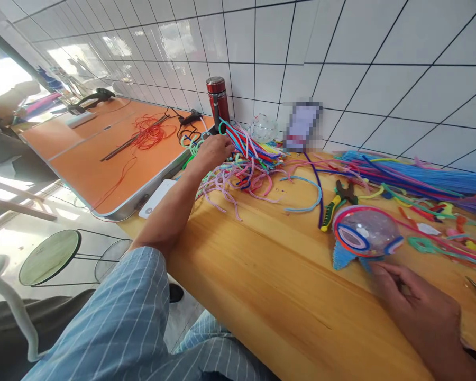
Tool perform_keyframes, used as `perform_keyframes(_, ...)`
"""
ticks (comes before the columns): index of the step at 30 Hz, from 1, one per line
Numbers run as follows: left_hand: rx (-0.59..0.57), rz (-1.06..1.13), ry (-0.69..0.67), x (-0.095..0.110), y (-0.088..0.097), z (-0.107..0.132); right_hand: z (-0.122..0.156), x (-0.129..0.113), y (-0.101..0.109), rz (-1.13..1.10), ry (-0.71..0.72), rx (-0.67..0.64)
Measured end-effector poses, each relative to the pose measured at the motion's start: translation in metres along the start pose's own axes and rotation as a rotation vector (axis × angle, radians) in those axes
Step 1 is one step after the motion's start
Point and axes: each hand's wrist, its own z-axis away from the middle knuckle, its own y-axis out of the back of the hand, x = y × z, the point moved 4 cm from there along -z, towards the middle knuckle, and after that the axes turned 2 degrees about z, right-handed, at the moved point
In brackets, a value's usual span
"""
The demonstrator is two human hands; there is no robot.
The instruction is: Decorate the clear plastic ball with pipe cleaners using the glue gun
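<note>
Reaching far out, the left hand curls into the pile of fuzzy sticks, grip hidden so I cannot tell, while the right hand, fingers loose, touches the see-through ball just ahead on the desk.

Craft workshop: pipe cleaners, pliers on wooden table (white-tiled wall behind)

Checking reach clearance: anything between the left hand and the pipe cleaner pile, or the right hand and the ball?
Nothing visible. The left hand is in the pipe cleaner pile, a red flask just behind it. The right hand touches the ball at its lower edge; the pliers lie left of it, off that line.
</note>
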Motion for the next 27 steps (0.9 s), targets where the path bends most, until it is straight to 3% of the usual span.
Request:
perform_keyframes(9, 0.232, 0.108, 0.093, -0.001, 0.035, 0.002, 0.006, 0.016, -0.003, -0.001, -0.05, -0.059)
perform_keyframes(15, 0.122, 0.145, 0.051, 0.002, 0.052, 0.015, 0.009, 0.005, 0.002, 0.025, -0.15, -0.072)
perform_keyframes(18, 0.154, 0.111, 0.074, -0.007, 0.057, 0.016, 0.008, -0.001, 0.005, 0.02, -0.202, -0.065)
perform_keyframes(21, 0.175, 0.009, 0.126, -0.027, 0.053, 0.007, 0.006, -0.001, 0.005, -0.013, -0.212, -0.095)
perform_keyframes(27, -0.051, -0.145, 0.162, -0.076, 0.017, -0.016, 0.006, 0.012, 0.002, 0.029, -0.168, -0.101)
